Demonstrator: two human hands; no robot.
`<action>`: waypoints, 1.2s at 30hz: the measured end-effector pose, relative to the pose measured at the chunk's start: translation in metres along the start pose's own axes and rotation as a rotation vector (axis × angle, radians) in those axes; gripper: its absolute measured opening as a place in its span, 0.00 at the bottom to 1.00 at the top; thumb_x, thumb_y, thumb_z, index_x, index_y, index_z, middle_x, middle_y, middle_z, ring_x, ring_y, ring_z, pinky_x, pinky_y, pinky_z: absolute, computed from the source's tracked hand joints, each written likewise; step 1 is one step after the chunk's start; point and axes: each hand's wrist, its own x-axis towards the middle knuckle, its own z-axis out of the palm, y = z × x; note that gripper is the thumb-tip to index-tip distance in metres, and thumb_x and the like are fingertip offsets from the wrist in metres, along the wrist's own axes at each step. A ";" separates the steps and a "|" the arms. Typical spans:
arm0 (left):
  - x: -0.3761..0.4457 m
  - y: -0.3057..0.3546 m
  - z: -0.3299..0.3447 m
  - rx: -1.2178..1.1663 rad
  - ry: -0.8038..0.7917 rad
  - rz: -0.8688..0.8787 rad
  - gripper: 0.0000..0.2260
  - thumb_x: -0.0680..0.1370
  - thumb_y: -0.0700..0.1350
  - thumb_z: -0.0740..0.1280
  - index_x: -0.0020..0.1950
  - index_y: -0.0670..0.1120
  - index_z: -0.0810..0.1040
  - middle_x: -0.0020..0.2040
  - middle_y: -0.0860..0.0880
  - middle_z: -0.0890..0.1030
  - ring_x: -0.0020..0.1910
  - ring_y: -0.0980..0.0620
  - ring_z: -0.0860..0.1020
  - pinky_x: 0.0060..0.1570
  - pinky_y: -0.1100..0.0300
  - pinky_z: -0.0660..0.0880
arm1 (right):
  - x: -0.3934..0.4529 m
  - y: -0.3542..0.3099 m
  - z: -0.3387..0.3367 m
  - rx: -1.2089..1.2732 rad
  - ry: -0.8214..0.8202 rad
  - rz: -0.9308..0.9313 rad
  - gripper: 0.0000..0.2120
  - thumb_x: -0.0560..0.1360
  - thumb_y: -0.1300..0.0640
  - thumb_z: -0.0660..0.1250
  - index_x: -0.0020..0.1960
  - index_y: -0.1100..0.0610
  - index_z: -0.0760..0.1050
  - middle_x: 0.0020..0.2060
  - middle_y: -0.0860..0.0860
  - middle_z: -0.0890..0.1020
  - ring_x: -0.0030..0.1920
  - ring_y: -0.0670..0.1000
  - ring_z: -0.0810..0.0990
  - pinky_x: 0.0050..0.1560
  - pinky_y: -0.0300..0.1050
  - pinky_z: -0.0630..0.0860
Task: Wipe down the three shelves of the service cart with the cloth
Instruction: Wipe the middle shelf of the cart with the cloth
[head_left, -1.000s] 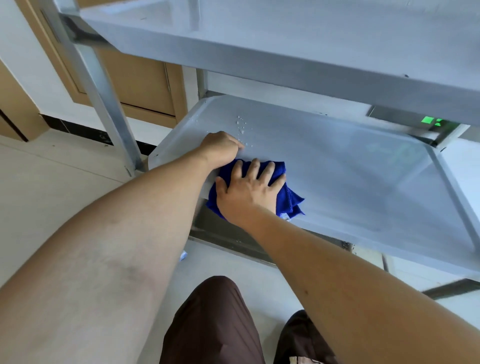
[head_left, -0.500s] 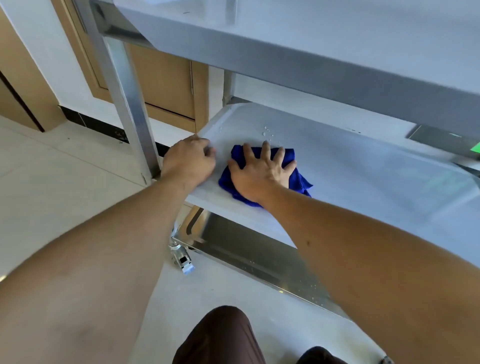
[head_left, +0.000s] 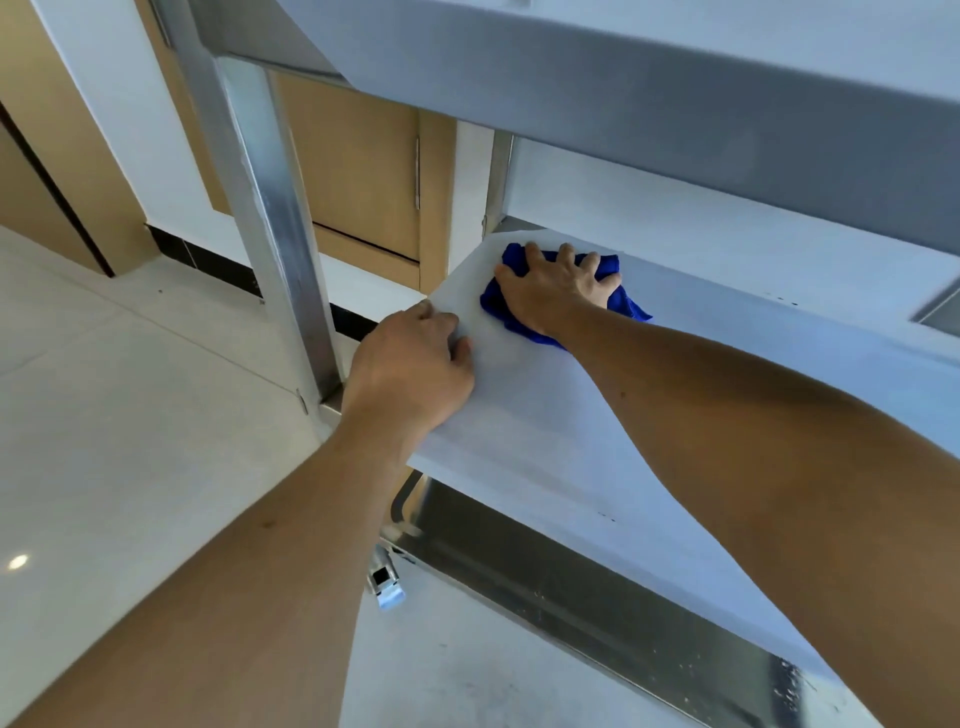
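A blue cloth (head_left: 631, 306) lies bunched at the far left corner of the cart's middle shelf (head_left: 545, 441). My right hand (head_left: 558, 291) is pressed flat on top of the cloth, fingers spread. My left hand (head_left: 410, 369) grips the middle shelf's left edge, beside the steel upright post (head_left: 270, 208). The top shelf (head_left: 675, 109) overhangs the scene. Below, the shiny bottom shelf (head_left: 597, 587) shows a strip with water droplets.
A caster wheel (head_left: 385, 582) sits under the cart's near left corner on the pale tiled floor (head_left: 130, 415). A wooden cabinet door (head_left: 358, 161) and a white wall with dark skirting stand behind the cart.
My right hand has pushed the cloth further back into the shelf's far left corner, over the water drops. My left hand has stayed on the left edge. The view has risen and shifted.
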 end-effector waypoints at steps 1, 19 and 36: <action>0.000 0.000 0.001 -0.002 0.008 0.000 0.14 0.81 0.53 0.55 0.51 0.48 0.78 0.52 0.50 0.79 0.49 0.47 0.76 0.44 0.56 0.73 | 0.009 -0.003 -0.001 0.002 -0.005 -0.003 0.32 0.78 0.31 0.45 0.77 0.43 0.60 0.77 0.56 0.62 0.76 0.67 0.54 0.70 0.74 0.53; -0.001 0.001 -0.010 -0.518 0.212 -0.313 0.16 0.79 0.52 0.62 0.65 0.51 0.78 0.57 0.48 0.82 0.56 0.48 0.77 0.54 0.57 0.73 | 0.019 -0.048 0.006 0.063 0.010 -0.175 0.31 0.79 0.34 0.42 0.79 0.42 0.57 0.80 0.55 0.59 0.78 0.68 0.50 0.71 0.76 0.45; 0.002 -0.004 -0.010 -0.800 0.276 -0.344 0.18 0.75 0.59 0.61 0.54 0.52 0.83 0.43 0.63 0.80 0.48 0.65 0.78 0.52 0.67 0.71 | -0.120 -0.042 0.007 0.041 -0.004 -0.478 0.30 0.80 0.36 0.46 0.81 0.42 0.48 0.81 0.52 0.54 0.79 0.65 0.44 0.74 0.72 0.40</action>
